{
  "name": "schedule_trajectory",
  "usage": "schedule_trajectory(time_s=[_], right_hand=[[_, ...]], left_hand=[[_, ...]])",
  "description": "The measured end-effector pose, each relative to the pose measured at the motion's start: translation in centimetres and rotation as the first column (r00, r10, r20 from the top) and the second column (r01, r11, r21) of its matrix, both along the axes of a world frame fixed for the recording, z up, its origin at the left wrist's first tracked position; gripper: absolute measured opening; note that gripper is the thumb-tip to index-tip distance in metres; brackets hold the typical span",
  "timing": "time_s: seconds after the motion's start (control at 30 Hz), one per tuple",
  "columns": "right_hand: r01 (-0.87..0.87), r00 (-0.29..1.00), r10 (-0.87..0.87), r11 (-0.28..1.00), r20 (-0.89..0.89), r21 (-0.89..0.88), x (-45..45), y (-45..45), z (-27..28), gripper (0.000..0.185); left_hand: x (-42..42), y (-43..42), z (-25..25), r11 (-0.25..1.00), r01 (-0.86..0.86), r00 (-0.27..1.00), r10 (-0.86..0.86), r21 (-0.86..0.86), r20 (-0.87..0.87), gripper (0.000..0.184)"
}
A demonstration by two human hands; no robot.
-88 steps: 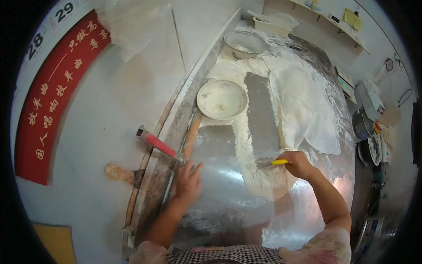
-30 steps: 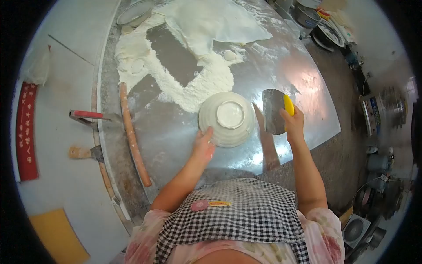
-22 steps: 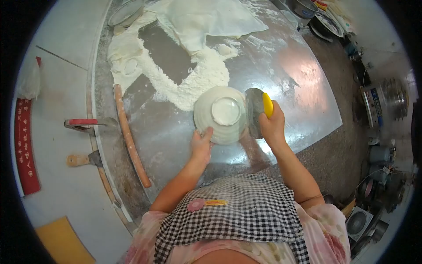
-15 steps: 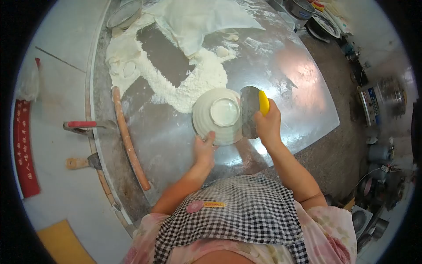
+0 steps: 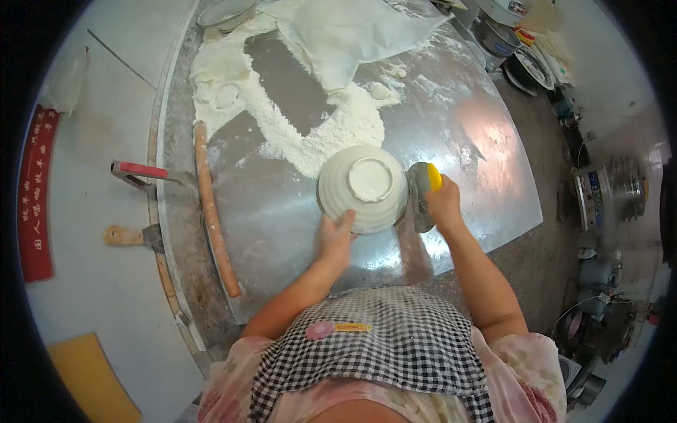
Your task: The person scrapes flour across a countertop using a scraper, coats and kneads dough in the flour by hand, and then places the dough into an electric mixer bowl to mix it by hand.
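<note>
A pale ceramic bowl [image 5: 341, 185] is turned bottom up over the metal table, its foot ring facing me. My left hand [image 5: 338, 236] grips its near rim, the thumb on the outside wall and the other fingers mostly hidden. In my right hand [image 5: 443, 203] is a dough scraper [image 5: 419, 201] with a yellow handle, fingers closed round it. Its grey metal blade stands close along the bowl's right rim; I cannot tell whether they touch. A pile of white flour [image 5: 317, 144] lies just beyond the bowl.
A white cloth [image 5: 352, 39] covers the far part of the metal table [image 5: 486, 190]. On the left lie a rolling pin [image 5: 214, 211], a red-handled tool [image 5: 144, 170] and a wooden-handled scraper [image 5: 127, 235]. A black pan [image 5: 530, 70] stands at the far right.
The scraper's blade has turned and now shows narrower beside the bowl. The bowl stays bottom up in my left hand. The whole view has shifted slightly.
</note>
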State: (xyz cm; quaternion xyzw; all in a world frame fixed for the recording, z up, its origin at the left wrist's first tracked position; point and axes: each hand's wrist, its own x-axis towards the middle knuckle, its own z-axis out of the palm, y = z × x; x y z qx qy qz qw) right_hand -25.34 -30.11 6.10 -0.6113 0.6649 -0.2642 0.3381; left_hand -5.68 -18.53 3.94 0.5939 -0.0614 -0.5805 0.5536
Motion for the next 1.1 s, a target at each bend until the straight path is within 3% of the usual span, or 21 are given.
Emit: schedule_trajectory(time_s=[0.1,0.13,0.23,0.27,0.37,0.4,0.5,0.53,0.63,0.73,0.83,0.87,0.97,1.03,1.1], right_hand=[[-0.027,0.987,0.018,0.998,0.160,0.055,0.9,-0.2,7.5,0.018],[-0.129,0.990,0.132,0.990,0.056,-0.049,0.1,-1.0,6.2,0.018],[-0.319,0.914,0.267,0.938,-0.305,-0.136,2.8,0.1,5.0,0.018],[-0.318,0.849,0.315,0.946,-0.424,0.068,3.6,-0.1,5.1,0.017],[-0.410,0.779,0.415,0.904,-0.470,0.118,3.3,-1.9,5.7,0.018],[-0.423,0.811,0.445,0.894,-0.378,0.147,3.6,-2.0,6.9,0.019],[-0.615,0.740,0.569,0.789,-0.357,-0.018,4.5,-1.8,6.5,0.014],[-0.630,0.696,0.574,0.776,-0.431,0.015,4.8,-2.1,5.8,0.016],[-0.675,0.640,0.667,0.725,-0.382,0.134,5.4,-3.6,6.0,0.018],[-0.864,0.499,0.812,0.493,-0.304,-0.101,6.8,-2.6,6.3,0.019],[-0.741,0.541,0.720,0.652,-0.435,0.157,7.5,-2.8,5.9,0.020],[-0.728,0.584,0.695,0.677,-0.420,0.109,6.6,-3.4,5.5,0.019],[-0.524,0.829,0.523,0.850,-0.200,0.050,2.9,-4.3,7.8,0.016],[-0.295,0.936,0.285,0.955,0.204,0.017,-2.0,-5.2,7.3,0.014],[0.009,0.957,-0.018,0.999,0.290,0.032,-6.0,-4.1,10.1,0.018]], left_hand=[[2.3,0.5,-1.0,0.994,0.105,0.994,-0.105,-0.027,0.008,0.037],[2.9,0.7,-0.3,0.991,0.131,0.991,-0.131,-0.028,0.006,0.038],[4.2,1.2,-0.7,0.978,0.206,0.978,-0.205,-0.020,0.038,0.042],[4.4,1.4,-1.0,0.974,0.226,0.973,-0.225,-0.015,0.055,0.043],[5.6,1.2,0.5,0.967,0.255,0.966,-0.254,-0.018,0.040,0.050],[6.0,1.3,0.4,0.959,0.284,0.958,-0.284,-0.001,0.035,0.052],[7.3,0.6,0.0,0.922,0.386,0.922,-0.386,0.029,0.016,0.054],[7.7,0.3,0.1,0.903,0.430,0.903,-0.430,0.029,0.010,0.053],[8.1,-0.6,0.4,0.882,0.472,0.879,-0.472,0.023,0.067,0.048],[7.9,-1.1,0.0,0.885,0.463,0.884,-0.465,0.038,0.047,0.044],[8.0,-1.3,0.4,0.916,0.402,0.913,-0.401,-0.014,-0.078,0.043],[8.1,-1.6,0.7,0.927,0.372,0.918,-0.374,-0.042,-0.131,0.043],[8.2,-1.9,7.4,0.904,0.405,0.913,-0.408,-0.137,0.010,0.033],[7.8,-2.0,11.9,0.804,0.590,0.768,-0.528,-0.078,0.362,0.026],[6.7,-2.2,14.2,0.647,0.762,0.461,-0.502,-0.037,0.732,0.020]])
